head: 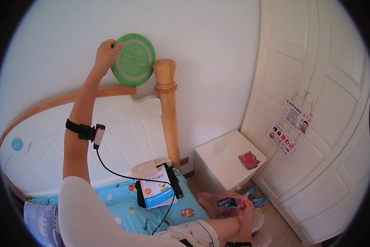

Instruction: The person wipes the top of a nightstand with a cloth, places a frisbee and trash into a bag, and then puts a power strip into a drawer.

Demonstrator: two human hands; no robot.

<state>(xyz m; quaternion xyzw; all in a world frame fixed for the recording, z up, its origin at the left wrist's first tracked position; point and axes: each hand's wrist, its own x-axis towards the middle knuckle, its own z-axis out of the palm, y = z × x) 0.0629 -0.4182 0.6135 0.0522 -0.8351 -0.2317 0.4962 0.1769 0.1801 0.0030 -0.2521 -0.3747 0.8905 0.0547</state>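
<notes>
My left hand (pixel 107 57) is raised high and pinches the left edge of a round green plastic disc (pixel 133 61), which has a star pattern and looks like a flying disc. The disc is held in front of the wall, just above the headboard rail and beside the knob of the wooden bedpost (pixel 166 72). Low on the right, my right hand (pixel 246 212) grips the gathered top of a translucent pink plastic bag (pixel 208 203). Something dark and patterned (pixel 226 203) shows in the bag, beside my bare knee.
A book (pixel 157 191) lies on black cloth on the blue printed bedding (pixel 123 203). A white bedside cabinet (pixel 222 151) bears a crumpled red wrapper (pixel 249 160). Printed signs (pixel 296 116) hang from the knobs of a white wardrobe (pixel 280 71). A cable (pixel 120 175) trails from my left forearm.
</notes>
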